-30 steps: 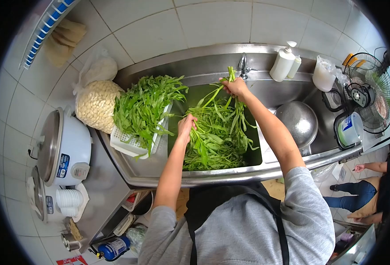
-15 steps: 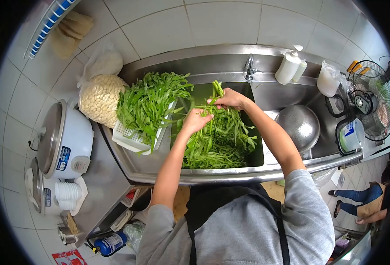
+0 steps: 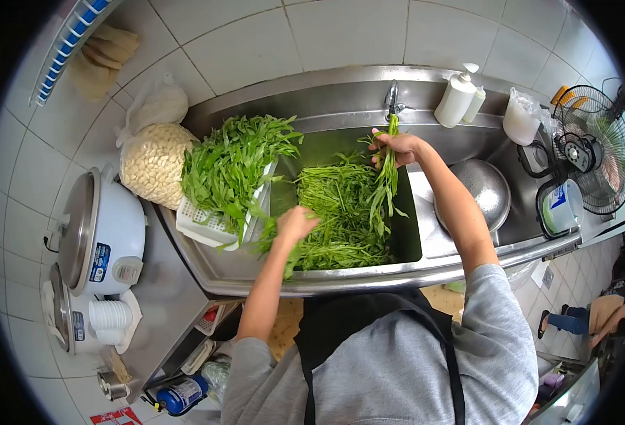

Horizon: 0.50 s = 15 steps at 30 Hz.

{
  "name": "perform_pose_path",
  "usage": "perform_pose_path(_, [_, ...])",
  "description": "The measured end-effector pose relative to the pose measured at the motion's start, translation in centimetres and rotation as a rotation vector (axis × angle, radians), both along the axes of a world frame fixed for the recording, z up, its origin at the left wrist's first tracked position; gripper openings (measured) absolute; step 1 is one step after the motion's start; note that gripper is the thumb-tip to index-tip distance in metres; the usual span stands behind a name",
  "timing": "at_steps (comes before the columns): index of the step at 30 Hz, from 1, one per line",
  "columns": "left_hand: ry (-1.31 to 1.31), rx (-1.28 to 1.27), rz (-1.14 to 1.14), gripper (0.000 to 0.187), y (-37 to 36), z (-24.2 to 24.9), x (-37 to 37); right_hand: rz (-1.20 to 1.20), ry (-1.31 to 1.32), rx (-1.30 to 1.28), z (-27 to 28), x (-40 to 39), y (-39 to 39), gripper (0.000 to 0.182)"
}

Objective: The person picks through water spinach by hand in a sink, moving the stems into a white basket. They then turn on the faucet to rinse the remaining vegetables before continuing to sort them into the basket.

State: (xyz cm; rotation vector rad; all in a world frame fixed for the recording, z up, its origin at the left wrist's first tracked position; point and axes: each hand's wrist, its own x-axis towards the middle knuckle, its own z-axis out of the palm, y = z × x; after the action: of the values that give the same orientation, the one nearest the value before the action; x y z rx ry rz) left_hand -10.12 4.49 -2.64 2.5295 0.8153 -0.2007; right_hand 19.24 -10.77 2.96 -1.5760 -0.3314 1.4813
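My right hand [image 3: 397,149] grips a bunch of long-stemmed leafy greens [image 3: 383,195] upright below the tap, stem ends up and leaves hanging down. Over the near left edge of the left sink basin [image 3: 410,244], my left hand [image 3: 298,224] is closed around more leafy greens, whose leaves trail out below it. Its fingertips are partly hidden. A heap of the same greens [image 3: 337,202] fills the basin between the hands. To the left, a white perforated basket [image 3: 210,225] is piled high with leafy greens [image 3: 238,163].
A metal bowl [image 3: 479,195] lies upside down in the right basin. The tap [image 3: 392,99] and a pump bottle [image 3: 457,99] stand behind. A bag of pale pieces [image 3: 155,166] and a rice cooker [image 3: 118,234] are left; a fan [image 3: 592,152] is right. Another person [image 3: 606,315] stands far right.
My hands have parted. The right moved right and up toward the tap with a bunch of stems; the left moved down and left, with greens in it. The view shifted slightly.
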Motion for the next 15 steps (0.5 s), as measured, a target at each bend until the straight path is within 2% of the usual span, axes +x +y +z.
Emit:
perform_pose_path(3, [-0.172, -0.169, -0.223, 0.027, -5.3, 2.4, 2.7, -0.113, -0.004, -0.016, 0.2, -0.2, 0.1, 0.057])
perform_pose_path(7, [-0.255, 0.034, -0.227, 0.031, -8.9, 1.7, 6.6, -0.119, 0.012, -0.067, -0.3, -0.2, 1.3, 0.061])
perform_pose_path(9, [-0.29, 0.047, -0.232, 0.026, -9.1, 1.2, 7.5, -0.127, -0.013, -0.078, -1.1, 0.0, 1.2, 0.061])
perform_pose_path(11, [-0.301, 0.071, -0.223, 0.026, -8.6, 1.1, 7.6, -0.322, -0.184, -0.019, -1.2, -1.1, 0.8, 0.059])
perform_pose_path(13, [-0.307, 0.077, -0.211, 0.026, -7.6, 1.4, 7.2, -0.32, -0.262, -0.073, -0.4, -1.4, 0.0, 0.056])
perform_pose_path(15, [-0.273, 0.024, -0.181, 0.027, -6.7, 1.9, 7.2, -0.158, -0.395, -0.099, 0.2, -1.0, -1.0, 0.053])
